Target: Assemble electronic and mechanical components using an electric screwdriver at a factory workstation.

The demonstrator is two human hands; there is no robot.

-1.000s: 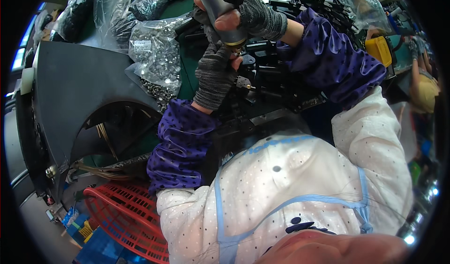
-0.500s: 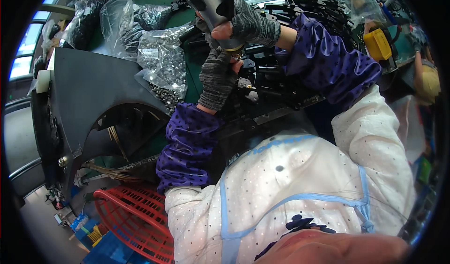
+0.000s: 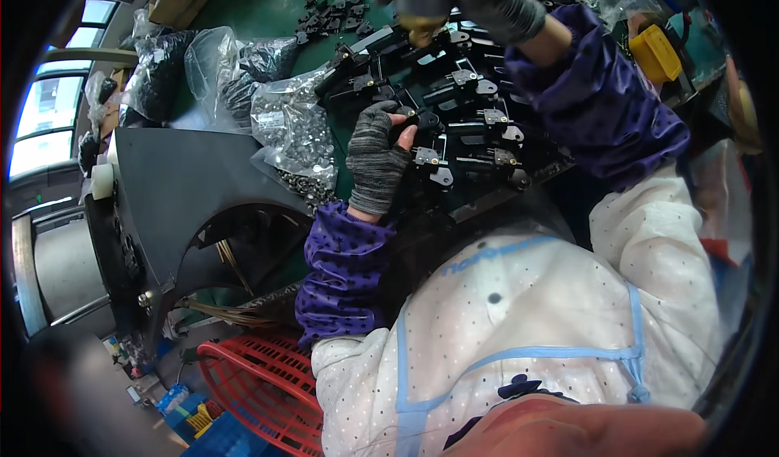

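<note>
My left hand (image 3: 376, 161), in a grey fingerless glove, has its thumb and fingertips closed on a small black part (image 3: 428, 121) at the left edge of the rows of assemblies. My right hand (image 3: 495, 4), gloved alike and blurred, grips a grey power screwdriver (image 3: 420, 1) with a brass-coloured nose. The screwdriver hangs over the far rows, apart from the left hand; the picture's upper edge cuts it off. Around both hands lie several black assemblies with metal tabs and small switch-like blocks (image 3: 464, 77).
Left of the parts lies a clear bag of small metal pieces (image 3: 292, 124), some spilling out. A dark metal housing (image 3: 187, 181) with a curved cutout stands nearer. Loose black parts (image 3: 333, 17) lie at the back, a yellow bin (image 3: 654, 54) at right, a red basket (image 3: 268, 384) below.
The screwdriver has lifted off the part by my left hand and moved up and away with my right hand. My left hand stays among the assemblies. The whole view has shifted slightly.
</note>
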